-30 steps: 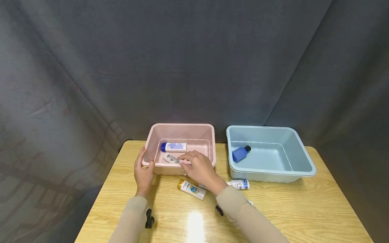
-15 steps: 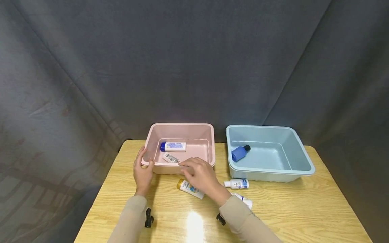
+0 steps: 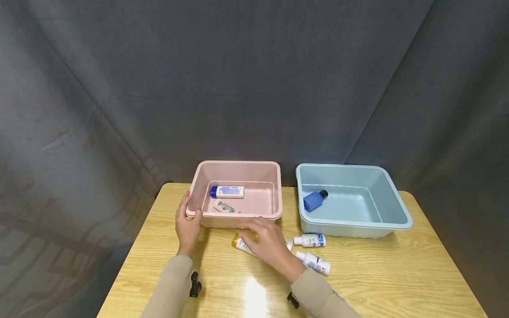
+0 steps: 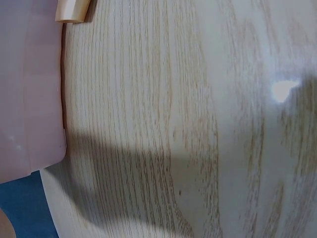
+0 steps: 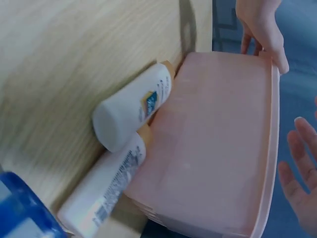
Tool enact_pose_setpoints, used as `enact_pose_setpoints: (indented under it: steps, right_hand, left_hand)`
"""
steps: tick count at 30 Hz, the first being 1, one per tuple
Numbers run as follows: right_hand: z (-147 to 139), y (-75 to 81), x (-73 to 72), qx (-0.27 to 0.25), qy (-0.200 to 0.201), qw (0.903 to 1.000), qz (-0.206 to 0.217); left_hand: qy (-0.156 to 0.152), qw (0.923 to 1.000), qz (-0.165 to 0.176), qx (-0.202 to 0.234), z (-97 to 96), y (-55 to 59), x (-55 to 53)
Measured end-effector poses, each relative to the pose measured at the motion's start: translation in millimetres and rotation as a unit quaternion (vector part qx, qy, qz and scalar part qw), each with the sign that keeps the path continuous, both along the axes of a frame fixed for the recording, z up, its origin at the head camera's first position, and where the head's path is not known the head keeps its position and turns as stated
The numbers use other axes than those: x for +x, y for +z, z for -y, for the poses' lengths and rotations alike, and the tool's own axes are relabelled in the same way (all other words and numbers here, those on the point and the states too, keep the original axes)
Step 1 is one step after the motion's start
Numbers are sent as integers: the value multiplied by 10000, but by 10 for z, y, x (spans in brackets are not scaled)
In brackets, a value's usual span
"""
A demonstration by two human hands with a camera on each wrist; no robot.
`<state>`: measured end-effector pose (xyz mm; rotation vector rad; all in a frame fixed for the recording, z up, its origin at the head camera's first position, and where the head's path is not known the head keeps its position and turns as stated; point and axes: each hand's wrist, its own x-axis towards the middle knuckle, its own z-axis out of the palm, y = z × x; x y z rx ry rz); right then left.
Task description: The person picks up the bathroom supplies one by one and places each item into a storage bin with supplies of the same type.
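My left hand holds the front left corner of a pink plastic bin, its thumb at the rim. Inside the bin lie a white bottle with a blue cap and a small white tube. My right hand hovers in front of the bin with loosely bent fingers and holds nothing. Below it, partly hidden, is a white bottle with an orange cap. The right wrist view shows this bottle beside a second orange-capped white bottle, both against the bin.
To the right stands a light blue bin with a blue black-capped bottle in it. Two white bottles lie on the wooden table, one with a blue label and one nearer me. A grey curtain hangs behind.
My right hand has drawn back from the tube at the bin's front rim, down and toward me over the orange-capped bottle. The tube stays in the bin. My left hand has not moved.
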<state>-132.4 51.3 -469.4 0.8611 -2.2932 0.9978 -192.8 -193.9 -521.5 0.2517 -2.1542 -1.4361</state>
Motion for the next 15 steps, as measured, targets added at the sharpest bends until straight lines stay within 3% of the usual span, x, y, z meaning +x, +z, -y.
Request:
enact_pose_setpoints:
  steps: [5, 15]
  right_hand:
    - [0, -67, 45, -89, -34, 9998, 152]
    - [-9, -246, 105, -147, -564, 9958, 706]
  left_hand:
    - [-1, 10000, 5, -9, 0, 11, 1]
    - [-26, 10000, -58, 28, 1, 2, 1]
